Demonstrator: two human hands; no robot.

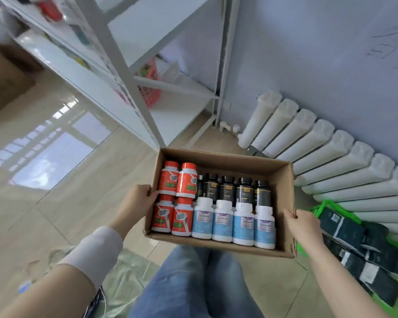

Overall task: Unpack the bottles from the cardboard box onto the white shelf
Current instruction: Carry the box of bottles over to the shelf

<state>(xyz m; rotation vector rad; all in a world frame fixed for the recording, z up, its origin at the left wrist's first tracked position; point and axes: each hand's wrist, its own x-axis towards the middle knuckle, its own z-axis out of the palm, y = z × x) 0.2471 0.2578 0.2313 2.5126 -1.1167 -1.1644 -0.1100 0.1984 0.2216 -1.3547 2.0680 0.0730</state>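
The bottles lie packed in the cardboard box that I hold in front of my knees: four orange-capped bottles at the left, a row of black bottles at the far side, and four white-capped bottles with blue labels at the near side. The rows sit tight with no gap, so I judge the unpacking not yet begun.

My left hand grips the left wall, fingers curled over its rim beside the orange caps. My right hand grips the right wall, thumb hooked over the rim; I cannot see its other fingers behind the cardboard.

The white shelf stands ahead and to the left, its lower boards bare near the front, a pink basket further in. A white radiator runs along the wall at the right, with a green crate below it.

With both hands taken up, I think the box must go down near the shelf first, to free a hand for the first bottle.
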